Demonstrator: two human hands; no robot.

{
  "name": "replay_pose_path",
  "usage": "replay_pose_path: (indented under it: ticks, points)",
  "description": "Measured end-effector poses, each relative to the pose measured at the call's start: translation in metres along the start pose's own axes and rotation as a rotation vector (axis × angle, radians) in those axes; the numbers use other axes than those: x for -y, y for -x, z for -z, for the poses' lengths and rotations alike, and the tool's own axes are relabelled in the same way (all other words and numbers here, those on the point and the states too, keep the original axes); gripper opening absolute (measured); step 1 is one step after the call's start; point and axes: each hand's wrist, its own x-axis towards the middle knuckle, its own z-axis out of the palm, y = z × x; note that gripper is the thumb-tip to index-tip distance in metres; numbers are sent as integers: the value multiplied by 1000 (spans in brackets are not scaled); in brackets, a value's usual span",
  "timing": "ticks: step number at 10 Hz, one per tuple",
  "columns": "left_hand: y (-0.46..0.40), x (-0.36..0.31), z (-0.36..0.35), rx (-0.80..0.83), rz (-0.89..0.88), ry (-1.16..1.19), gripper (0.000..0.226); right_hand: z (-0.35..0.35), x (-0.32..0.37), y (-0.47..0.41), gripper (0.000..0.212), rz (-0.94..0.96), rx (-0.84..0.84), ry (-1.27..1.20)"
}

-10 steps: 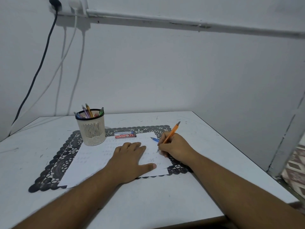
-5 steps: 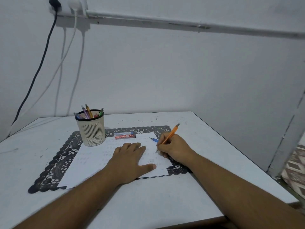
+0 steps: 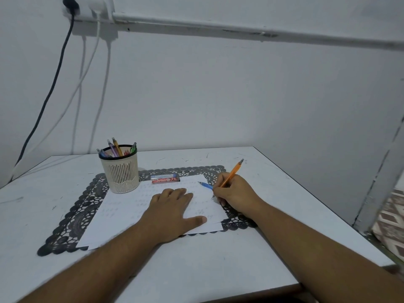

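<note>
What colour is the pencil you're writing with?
Orange; the pencil in the right hand shows best in the head view.

presses left hand (image 3: 169, 212) flat on paper (image 3: 122, 217), palm down, fingers straight and close, thumb spread toward paper's near right corner. grips pen (image 3: 232, 172) in right hand (image 3: 235, 193) at paper's right edge, fingers curled round it, tip down on paper. reaches in from near side of paper with bare left forearm (image 3: 105, 259) and right forearm (image 3: 306, 241).

small red box (image 3: 165, 178), 12 o'clock of the paper (image 3: 122, 217) | showed a "7", rest blurred | paper's marks were unreadable
</note>
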Motion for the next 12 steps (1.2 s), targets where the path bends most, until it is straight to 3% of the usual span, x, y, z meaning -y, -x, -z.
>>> replay_pose_path:
  ticks: [12]
  points:
    - [1,-1,1,-2,-2,-7,92,-1,0,5,7,-2,29,56]
